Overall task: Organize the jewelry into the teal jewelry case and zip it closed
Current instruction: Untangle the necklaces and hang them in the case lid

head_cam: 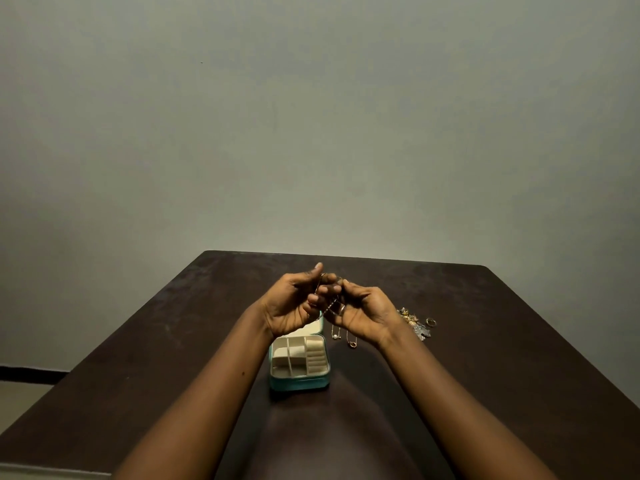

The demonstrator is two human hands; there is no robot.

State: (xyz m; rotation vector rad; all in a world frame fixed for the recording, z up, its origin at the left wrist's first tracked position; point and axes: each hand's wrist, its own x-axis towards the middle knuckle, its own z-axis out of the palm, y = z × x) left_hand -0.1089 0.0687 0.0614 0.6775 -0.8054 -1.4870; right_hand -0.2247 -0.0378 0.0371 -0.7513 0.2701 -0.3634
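Left hand (289,303): I see it raised above the table, palm turned toward me, fingers curled in, thumb up. Its fingertips meet the right hand's and pinch a thin chain.
Right hand (363,311): raised beside the left, palm also toward me, fingers bent in on the same chain. A ring sits on one finger.
Chain (327,308): thin, gold-toned, strung between the two hands and hanging down in the gap between the palms, above the far side of the case. I cannot tell which piece it is.
Case (299,363): teal, open, on the table right below my hands, near the middle. The cream inside has several open compartments on the left and a ribbed ring roll on the right. I see no jewelry in the compartments that show. The lid stands behind, mostly hidden by the left hand.
Necklaces (343,337): two fine ones lie on the table just right of the case, under the right hand, one with a pale bead, one with a small round pendant.
Pile (414,322): a small heap of gold and silver pieces further right, near the right wrist; too small to sort out.
Loose ring (430,321): just right of the pile.
Table (502,358): dark brown, against a plain wall.
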